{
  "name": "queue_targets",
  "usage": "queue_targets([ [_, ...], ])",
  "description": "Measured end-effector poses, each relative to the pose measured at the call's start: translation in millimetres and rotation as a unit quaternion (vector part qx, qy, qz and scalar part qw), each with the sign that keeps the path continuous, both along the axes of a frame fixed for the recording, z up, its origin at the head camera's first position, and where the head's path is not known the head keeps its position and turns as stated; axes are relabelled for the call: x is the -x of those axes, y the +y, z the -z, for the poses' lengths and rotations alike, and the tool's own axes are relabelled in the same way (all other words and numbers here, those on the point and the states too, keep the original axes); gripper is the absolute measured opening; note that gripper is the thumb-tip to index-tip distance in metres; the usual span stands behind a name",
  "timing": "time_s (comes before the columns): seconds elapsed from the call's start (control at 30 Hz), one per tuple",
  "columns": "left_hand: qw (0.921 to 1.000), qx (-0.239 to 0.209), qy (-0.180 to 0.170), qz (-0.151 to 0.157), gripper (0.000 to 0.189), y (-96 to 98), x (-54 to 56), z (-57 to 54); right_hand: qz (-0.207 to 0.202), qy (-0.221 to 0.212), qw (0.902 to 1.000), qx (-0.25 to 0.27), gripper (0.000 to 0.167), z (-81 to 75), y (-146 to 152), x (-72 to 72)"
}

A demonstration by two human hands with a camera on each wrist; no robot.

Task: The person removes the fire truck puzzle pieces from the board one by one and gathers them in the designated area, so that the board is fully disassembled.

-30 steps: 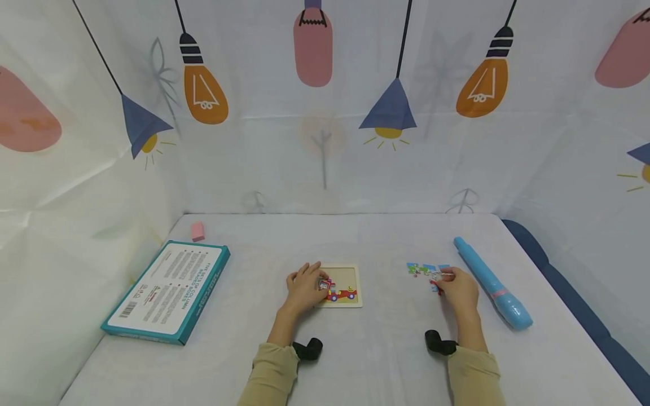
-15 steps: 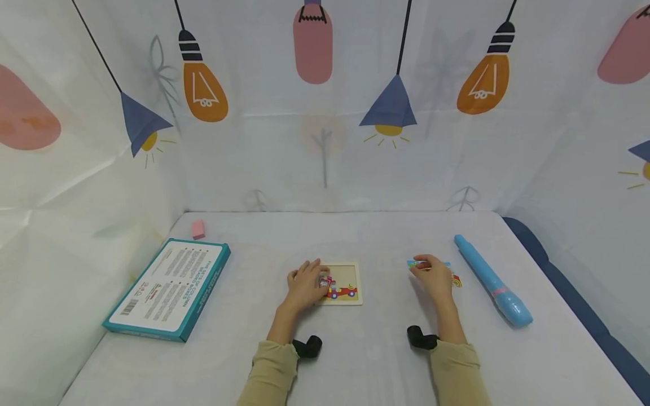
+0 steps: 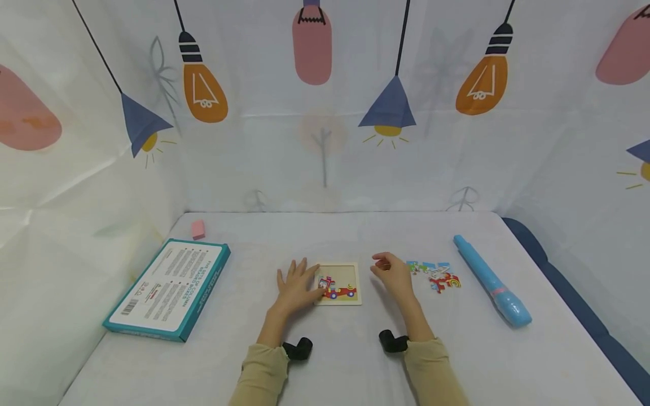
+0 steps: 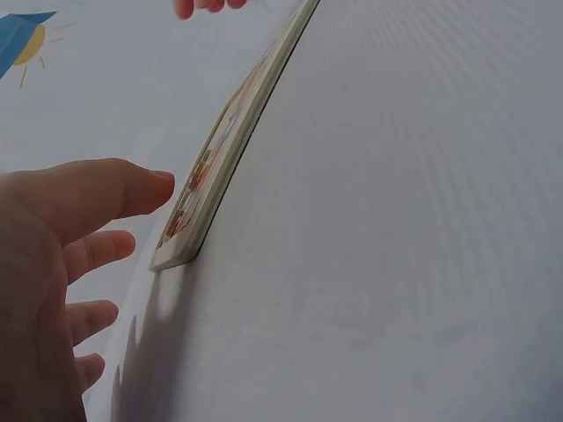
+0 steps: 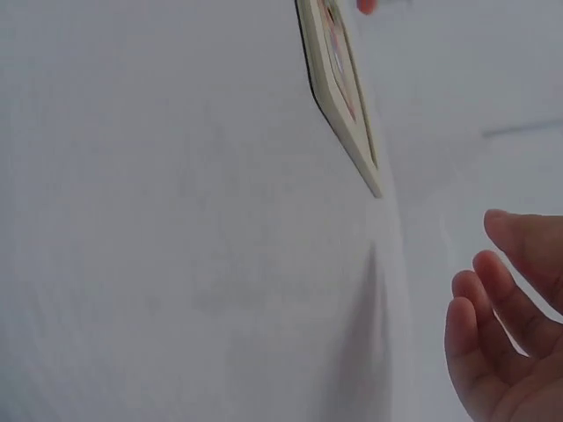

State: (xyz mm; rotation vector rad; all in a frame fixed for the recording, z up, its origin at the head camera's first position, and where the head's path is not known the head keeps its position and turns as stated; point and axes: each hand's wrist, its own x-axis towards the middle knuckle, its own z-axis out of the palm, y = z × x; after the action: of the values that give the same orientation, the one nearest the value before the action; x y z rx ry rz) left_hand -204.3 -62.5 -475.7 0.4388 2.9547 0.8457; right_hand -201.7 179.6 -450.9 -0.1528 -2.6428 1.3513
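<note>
Apparently filling jigsaw tray [image 3: 347, 274] with spread-fingered left hand [image 3: 294, 290] and relaxed, empty right hand [image 3: 397, 279]; likely calls for gripping loose pieces [image 3: 449, 279].

A teal-edged box [image 3: 170, 287] is lying at the left of the white tabletop [image 3: 350, 355], its white panel facing up and displaying printed text and a barcode. A small pink block [image 3: 198, 229] is resting just beyond the box's far edge. At the right, a light blue tube [image 3: 490, 279] is lying diagonally, its thicker end pointing to the near side, with a pink mark showing. A dark blue padded object [image 3: 563, 293] is running alongside the table's right edge. A pale sheet [image 3: 325, 152] is hanging behind, bearing orange bulbs [image 3: 205, 93], blue lampshades [image 3: 388, 104] and pink shapes [image 3: 312, 48].
</note>
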Motion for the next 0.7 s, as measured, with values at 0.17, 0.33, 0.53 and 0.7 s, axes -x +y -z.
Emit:
queue_targets([
  [0.17,0.9999,0.014,-0.004,-0.004,0.066,-5.6,-1.3,0.3,-0.058,0.009,0.9983,-0.007,0.021,2.2,-26,0.9],
  [0.33,0.9999,0.013,0.0,-0.007,0.067,-8.8,-1.5,3.7,-0.115,-0.018,0.9925,-0.036,0.02,4.7,-45,5.1],
  [0.53,0.9997,0.017,0.015,-0.012,0.067,-8.5,-1.8,11.3,-0.166,-0.041,0.9825,-0.075,0.021,5.9,-60,5.3],
  [0.7,0.9987,0.038,0.023,-0.025,0.066,-7.1,-1.1,14.7,-0.184,-0.031,0.9698,-0.157,0.032,9.7,-70,6.0],
])
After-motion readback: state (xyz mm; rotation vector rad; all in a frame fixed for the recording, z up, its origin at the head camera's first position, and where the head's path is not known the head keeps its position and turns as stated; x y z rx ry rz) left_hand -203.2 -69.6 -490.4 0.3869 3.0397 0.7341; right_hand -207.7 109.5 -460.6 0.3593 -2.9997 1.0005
